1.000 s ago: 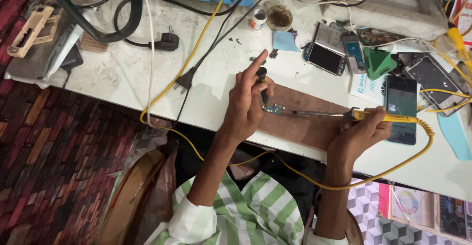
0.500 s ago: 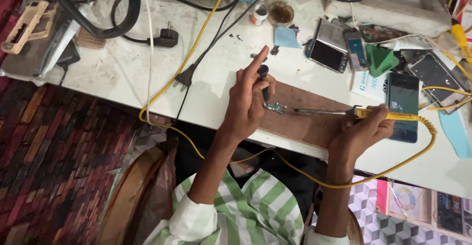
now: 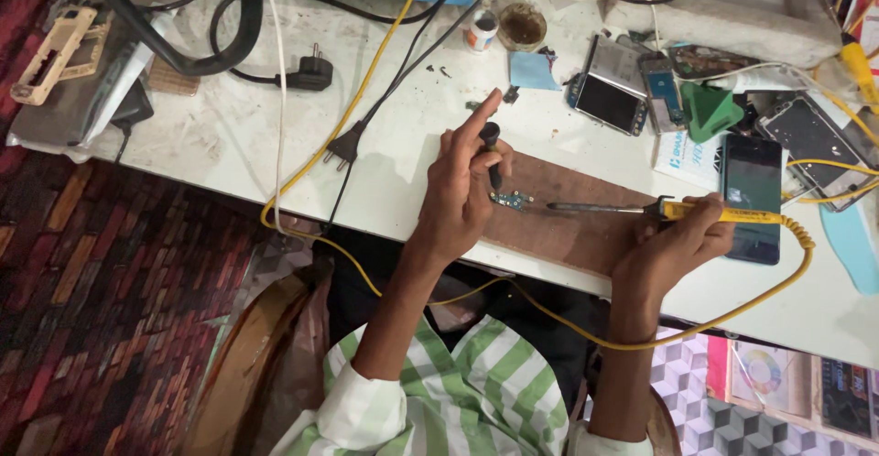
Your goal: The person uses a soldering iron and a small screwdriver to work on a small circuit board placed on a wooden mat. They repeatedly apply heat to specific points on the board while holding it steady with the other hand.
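A dark-screened phone [image 3: 752, 198] lies upright at the right of the worktop [image 3: 229, 145], a white-and-blue printed card [image 3: 685, 152] just left of it, and a smaller dark screen [image 3: 608, 103] in a blue frame sits tilted further up.

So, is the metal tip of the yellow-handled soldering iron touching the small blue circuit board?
Apart. The head view shows bare brown mat between the metal tip of the yellow-handled soldering iron and the small blue circuit board.

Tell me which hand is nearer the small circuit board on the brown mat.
Left. The left hand pins the circuit board with a tool; the right hand holds the soldering iron farther right.
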